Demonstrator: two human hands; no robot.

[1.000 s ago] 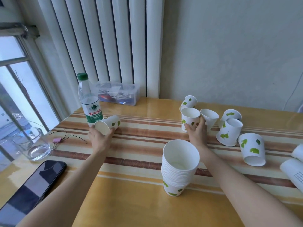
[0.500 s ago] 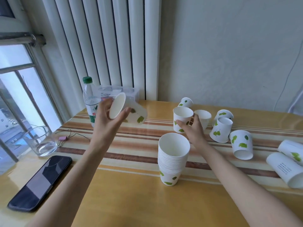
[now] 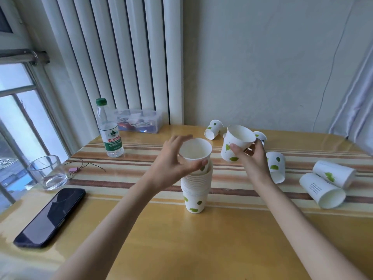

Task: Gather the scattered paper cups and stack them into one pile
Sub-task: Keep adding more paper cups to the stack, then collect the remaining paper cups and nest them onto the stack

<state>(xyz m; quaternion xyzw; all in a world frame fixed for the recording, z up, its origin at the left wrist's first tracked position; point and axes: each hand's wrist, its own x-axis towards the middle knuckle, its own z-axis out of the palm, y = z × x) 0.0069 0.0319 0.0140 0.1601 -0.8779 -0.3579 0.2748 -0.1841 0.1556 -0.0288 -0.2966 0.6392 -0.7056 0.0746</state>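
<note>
A pile of nested white paper cups with green leaves [image 3: 195, 196] stands upright at the table's middle. My left hand [image 3: 171, 164] holds one paper cup [image 3: 195, 151] mouth up, its base set into the top of the pile. To the right, my right hand [image 3: 252, 160] grips another paper cup [image 3: 237, 143] lifted above the table and tilted. Loose cups remain: one on its side at the back [image 3: 214, 129], one upside down [image 3: 276, 166] beside my right wrist, two lying at the right [image 3: 334, 173] [image 3: 322, 190]. Another [image 3: 260, 136] shows partly behind the lifted cup.
A water bottle [image 3: 110, 131] and a clear plastic box [image 3: 139, 123] stand at the back left. A glass tumbler [image 3: 47, 171], a thin cord [image 3: 84, 166] and a dark phone [image 3: 51, 216] lie along the left side. The wall and radiator rise behind the table [image 3: 222, 249].
My left hand carried its cup from the bottle over to the pile's top and turned it upright. My right hand closed on a cup at the back and lifted it off the table.
</note>
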